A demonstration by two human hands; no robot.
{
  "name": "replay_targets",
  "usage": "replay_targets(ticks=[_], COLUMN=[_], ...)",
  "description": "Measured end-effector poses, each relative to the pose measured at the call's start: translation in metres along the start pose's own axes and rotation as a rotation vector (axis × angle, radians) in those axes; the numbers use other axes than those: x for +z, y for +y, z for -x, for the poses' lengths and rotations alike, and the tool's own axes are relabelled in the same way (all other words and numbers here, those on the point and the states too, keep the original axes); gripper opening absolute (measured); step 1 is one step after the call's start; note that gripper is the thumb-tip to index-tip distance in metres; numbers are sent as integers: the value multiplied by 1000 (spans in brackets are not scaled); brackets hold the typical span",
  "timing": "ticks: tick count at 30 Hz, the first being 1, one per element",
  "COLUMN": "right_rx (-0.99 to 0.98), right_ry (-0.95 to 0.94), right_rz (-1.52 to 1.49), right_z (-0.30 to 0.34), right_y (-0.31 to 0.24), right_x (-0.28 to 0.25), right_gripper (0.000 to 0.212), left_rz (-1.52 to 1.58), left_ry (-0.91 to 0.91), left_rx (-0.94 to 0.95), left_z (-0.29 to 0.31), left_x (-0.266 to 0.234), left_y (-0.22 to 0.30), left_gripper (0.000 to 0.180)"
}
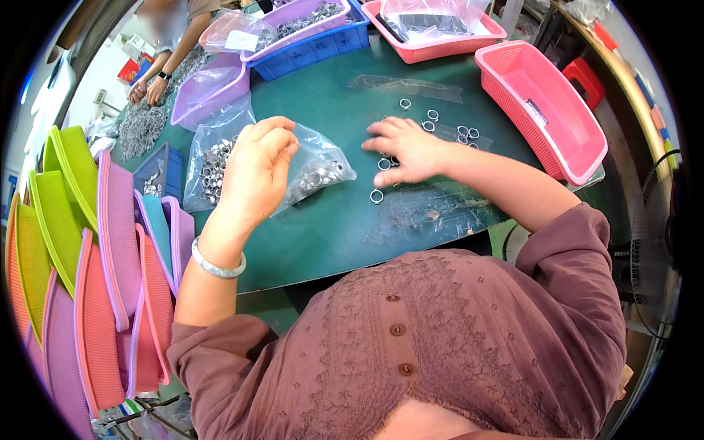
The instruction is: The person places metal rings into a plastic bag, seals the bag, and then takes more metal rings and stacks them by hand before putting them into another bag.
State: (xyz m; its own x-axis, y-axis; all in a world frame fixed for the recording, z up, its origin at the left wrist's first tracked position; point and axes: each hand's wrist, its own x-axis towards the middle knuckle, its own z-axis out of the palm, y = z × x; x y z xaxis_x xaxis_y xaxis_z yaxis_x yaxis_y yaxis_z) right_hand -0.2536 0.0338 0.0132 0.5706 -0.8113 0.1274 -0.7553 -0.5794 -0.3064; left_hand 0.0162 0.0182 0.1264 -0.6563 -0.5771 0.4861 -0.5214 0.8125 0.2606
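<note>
In the head view, loose metal rings (377,202) are scattered on the green tabletop (315,242) around the right hand (411,150). 1 ring is seen on the near side of the right thumb; at least 1 more is seen between thumb and right fingers (389,130), partly covered. Others are spread on the far side of the hand and wrist. The right fingers are splayed, palm down, nothing seen gripped; contact with the rings cannot be told.

The left fingers (277,136) are curled toward the thumb; whether anything is pinched cannot be told. By the left hand (257,169), rings are held in a clear bag (227,133) on its left and in clear plastic (326,147) on its right; whether 1 bag or 2 cannot be told. A pale bracelet (220,266) is worn on the left wrist.

A pink basket (572,132) is placed at the right edge. At the far side, a blue crate (312,57) is topped by a purple tray. Colored baskets (117,242) are stacked at left. Farther off, a heap of metal pieces (143,132) is handled by a co-worker.
</note>
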Motion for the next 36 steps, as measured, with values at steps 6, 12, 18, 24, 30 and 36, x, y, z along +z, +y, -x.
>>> replay_targets(ticks=[6, 12, 18, 24, 30, 36], right_rx=[-112, -142, -144, -123, -113, -103], right_ry=[143, 228, 237, 235, 250, 370], right_rz=[161, 126, 156, 138, 117, 144], right_z=[8, 4, 3, 1, 0, 2], right_y=[-46, -35, -34, -34, -30, -23], right_x=[18, 28, 24, 21, 23, 25], right_gripper=[59, 22, 22, 24, 22, 18], left_rz=[4, 100, 443, 125, -62, 83], left_ry=[-7, 8, 269, -55, -134, 31], left_rx=[-13, -66, -385, -436, -181, -20], left_z=[2, -5, -20, 3, 8, 3], left_x=[1, -8, -16, -18, -23, -13], left_y=[3, 1, -29, -13, -13, 6], left_gripper=[6, 4, 11, 11, 10, 8])
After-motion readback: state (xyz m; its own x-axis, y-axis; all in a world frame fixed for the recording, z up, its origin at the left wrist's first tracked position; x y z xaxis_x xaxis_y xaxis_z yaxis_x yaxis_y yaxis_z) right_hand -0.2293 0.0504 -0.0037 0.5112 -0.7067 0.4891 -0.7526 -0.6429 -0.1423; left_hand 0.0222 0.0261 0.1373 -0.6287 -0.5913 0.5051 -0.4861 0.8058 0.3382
